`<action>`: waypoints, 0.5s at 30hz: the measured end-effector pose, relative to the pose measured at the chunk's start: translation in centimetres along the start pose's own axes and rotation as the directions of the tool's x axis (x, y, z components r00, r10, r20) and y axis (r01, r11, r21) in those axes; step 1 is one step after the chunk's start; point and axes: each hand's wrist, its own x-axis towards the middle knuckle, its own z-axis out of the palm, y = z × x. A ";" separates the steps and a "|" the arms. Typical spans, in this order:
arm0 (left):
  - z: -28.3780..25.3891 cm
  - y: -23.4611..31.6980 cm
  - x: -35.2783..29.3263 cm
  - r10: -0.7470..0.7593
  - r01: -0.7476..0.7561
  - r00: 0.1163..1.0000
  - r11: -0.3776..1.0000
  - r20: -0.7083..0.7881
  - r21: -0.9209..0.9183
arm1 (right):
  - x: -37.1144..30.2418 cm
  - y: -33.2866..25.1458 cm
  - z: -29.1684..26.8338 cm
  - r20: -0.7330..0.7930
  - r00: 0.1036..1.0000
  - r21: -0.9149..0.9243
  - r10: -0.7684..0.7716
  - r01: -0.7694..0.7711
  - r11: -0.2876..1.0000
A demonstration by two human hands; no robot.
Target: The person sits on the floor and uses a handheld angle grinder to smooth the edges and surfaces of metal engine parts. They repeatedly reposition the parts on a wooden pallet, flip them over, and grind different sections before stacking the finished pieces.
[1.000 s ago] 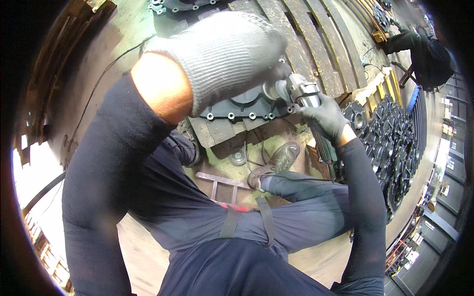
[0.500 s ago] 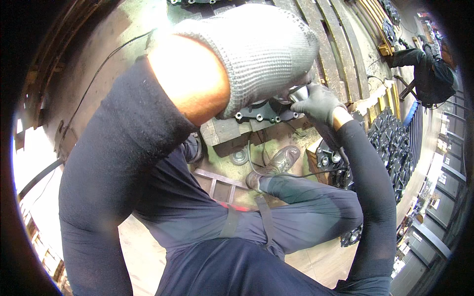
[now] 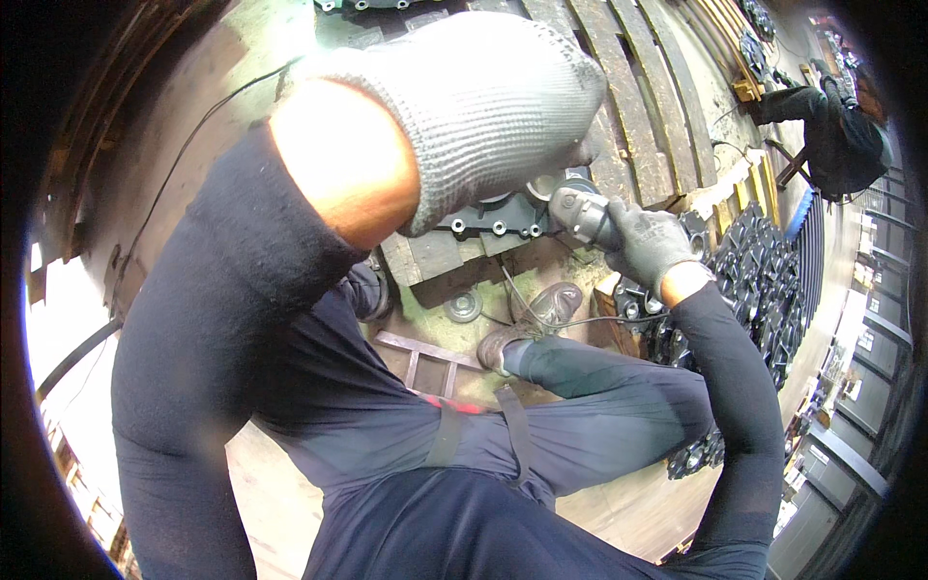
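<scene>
1. At far left stands timber point(image 3: 126, 106), dark brown, in long pieces, blurred near the rim; beside it a thin black cable point(image 3: 205, 118) curves on the pale floor point(image 3: 242, 48)
2. Below the middle lies a flat round disc point(image 3: 463, 306), grey, with rings, apart from the work
3. The left hand point(image 3: 493, 116) wears a thick knitted glove with ribs, pale and overexposed; its fingers are hidden, so I cannot tell if it is open or gripping something
4. Under this glove, the casting point(image 3: 479, 218) rests on the wooden pallet point(image 3: 425, 259): dark metal, flat edge, small bright round holes. I judge the work on it is in progress; which parts are finished and which are left, I cannot tell, because the glove covers most of it
5. At its right end is the grinder point(image 3: 587, 218), silver-grey, rounded head, thicker body; contact with the metal is not clear
6. The right hand point(image 3: 650, 246), in a thin grey glove, is wrapped around the grinder body
7. Farther right is a pile point(image 3: 754, 290) of similar dark, knobbly parts; whether they are finished, I cannot tell
</scene>
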 end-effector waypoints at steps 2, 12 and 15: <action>-0.1 0.1 0.2 -0.038 0.037 0.997 0.999 0.073 0.012 | -0.3 1.6 0.4 -0.008 0.998 0.032 0.068 -0.068 0.997; 0.6 0.4 1.5 0.039 -0.034 0.997 0.997 0.064 -0.076 | 4.1 2.2 0.4 -0.016 0.991 0.653 0.135 -0.092 0.752; 0.4 0.1 1.4 0.008 -0.002 0.997 0.997 0.080 -0.082 | 6.3 0.8 -0.9 0.058 0.995 0.661 0.083 -0.101 0.743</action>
